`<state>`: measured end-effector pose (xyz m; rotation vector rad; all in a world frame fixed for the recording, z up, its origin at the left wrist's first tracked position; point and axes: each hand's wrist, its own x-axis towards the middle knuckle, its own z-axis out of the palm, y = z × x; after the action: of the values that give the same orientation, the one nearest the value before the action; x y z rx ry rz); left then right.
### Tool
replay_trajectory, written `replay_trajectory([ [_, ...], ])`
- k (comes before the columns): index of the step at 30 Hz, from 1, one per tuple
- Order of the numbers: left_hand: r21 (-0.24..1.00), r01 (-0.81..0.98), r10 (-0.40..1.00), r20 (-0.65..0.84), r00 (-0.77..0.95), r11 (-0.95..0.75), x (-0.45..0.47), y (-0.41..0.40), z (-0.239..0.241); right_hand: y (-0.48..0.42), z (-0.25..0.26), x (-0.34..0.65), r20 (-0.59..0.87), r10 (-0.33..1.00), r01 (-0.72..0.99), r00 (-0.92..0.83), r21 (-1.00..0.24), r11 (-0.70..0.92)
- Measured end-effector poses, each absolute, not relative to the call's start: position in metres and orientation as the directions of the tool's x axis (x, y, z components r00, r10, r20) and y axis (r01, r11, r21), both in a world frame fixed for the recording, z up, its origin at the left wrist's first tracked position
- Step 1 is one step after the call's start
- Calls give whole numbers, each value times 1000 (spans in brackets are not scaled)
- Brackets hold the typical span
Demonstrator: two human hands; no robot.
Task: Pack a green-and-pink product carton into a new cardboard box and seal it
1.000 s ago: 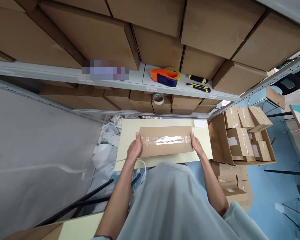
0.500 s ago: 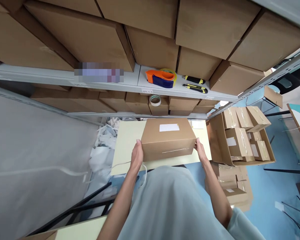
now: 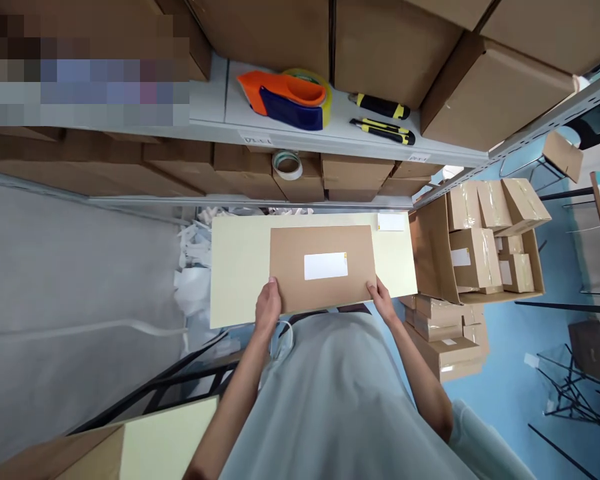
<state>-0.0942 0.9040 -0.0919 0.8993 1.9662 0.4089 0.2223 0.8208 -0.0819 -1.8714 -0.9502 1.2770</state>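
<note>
Between my two hands is a brown cardboard box (image 3: pixel 325 293) with a blank-looking white label (image 3: pixel 325 265) on its upward face. My left hand (image 3: pixel 269 307) grips the box's near left corner, thumb along the edge. At the near right corner, my right hand (image 3: pixel 381 300) holds it with the thumb on top; the other fingers are mostly hidden. The box is over the pale yellow tabletop (image 3: pixel 240 267), close to my body. Whether it rests on the table or is slightly raised, I cannot tell.
Above the table, a grey shelf (image 3: pixel 210 100) carries boxes, an orange and blue tape dispenser (image 3: pixel 290 100) and two utility knives (image 3: pixel 383 119). A tape roll (image 3: pixel 287 165) sits lower. Right stands a large open carton (image 3: pixel 433 253) of taped boxes. A label stack (image 3: pixel 391 222) lies on the table.
The box has tipped so its labelled face shows flat toward me and its front side is out of sight. Both hands have stayed on it. My view has shifted.
</note>
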Motion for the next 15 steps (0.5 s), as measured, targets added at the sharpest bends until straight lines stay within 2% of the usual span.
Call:
replay_trajectory([
  [3, 563, 475, 730, -603, -323, 676, -84, 906, -96, 820, -97, 228, -493, 834, 228, 246, -807, -545],
  [5, 583, 516, 772, -551, -317, 628, -73, 912, -95, 824, -103, 229, -484, 832, 298, 270, -780, -550],
  [8, 655, 631, 908, -333, -254, 417, -55, 932, -90, 843, -106, 224, -337, 888, 527, 312, -717, -457],
  [10, 659, 711, 969, -184, -164, 245, -43, 949, -89, 864, -106, 218, -222, 937, 682, 271, -642, -350],
  [12, 637, 756, 988, -121, -93, 150, -35, 966, -91, 887, -105, 211, -179, 960, 778, 217, -562, -280],
  [15, 598, 790, 990, -101, -94, 136, -30, 982, -100, 912, -106, 203, -185, 957, 835, 225, -470, -287],
])
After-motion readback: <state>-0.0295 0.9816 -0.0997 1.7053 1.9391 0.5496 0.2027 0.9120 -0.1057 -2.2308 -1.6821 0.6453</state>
